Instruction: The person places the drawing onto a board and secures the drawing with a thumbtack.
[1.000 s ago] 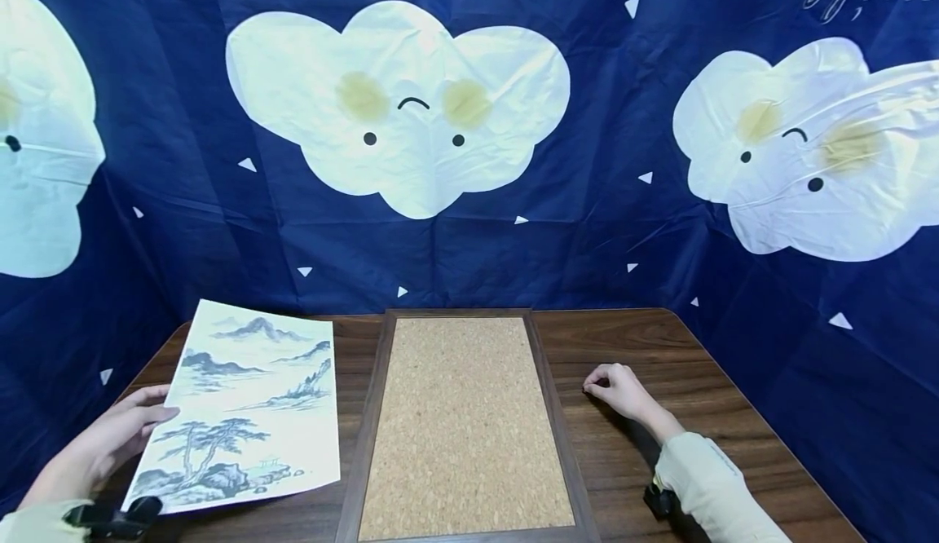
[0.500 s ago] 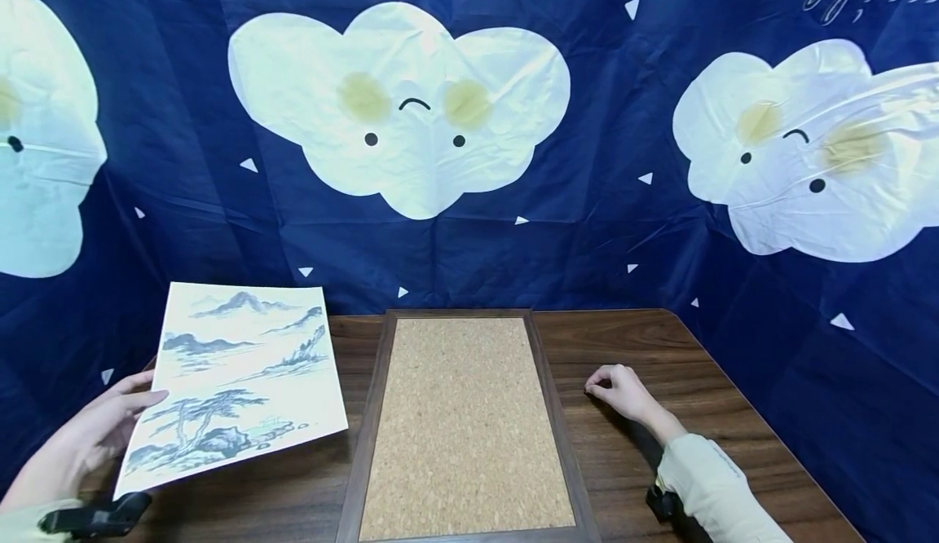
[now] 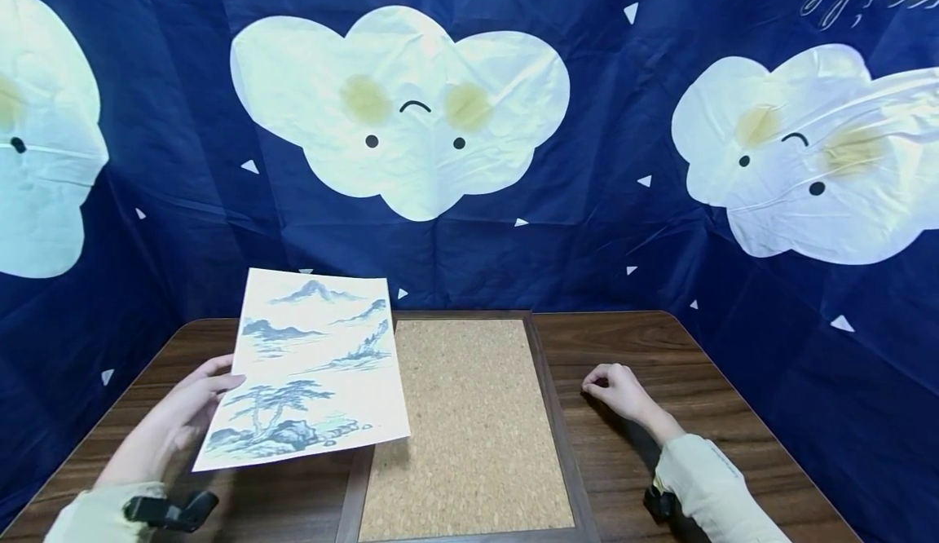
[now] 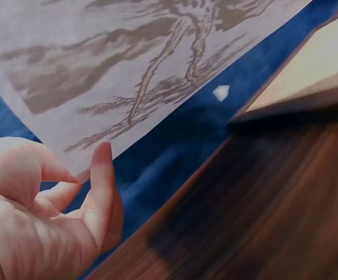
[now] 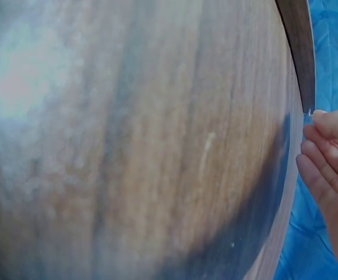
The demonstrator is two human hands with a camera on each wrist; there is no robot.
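My left hand (image 3: 179, 412) pinches the left edge of a sheet of paper (image 3: 315, 347) printed with a blue ink landscape of mountains and pines. The sheet is held up off the table, tilted, its right side overlapping the left frame of a cork board (image 3: 469, 429). In the left wrist view, thumb and fingers meet at the edge of the paper (image 4: 116, 70). Right of the board, my right hand (image 3: 625, 392) is low over the table, thumb and forefinger pinching a tiny pale pin-like thing (image 5: 310, 112); its exact kind I cannot tell.
The board's dark wooden frame (image 3: 552, 412) lies on a brown wood-grain table (image 3: 697, 380). Behind and at both sides hangs a navy cloth (image 3: 601, 119) with white clouds. Black wrist cameras sit on both sleeves.
My left hand first lifts the paper from low on the left, then carries it rightward to the cork board's left edge. My right hand stays in place.
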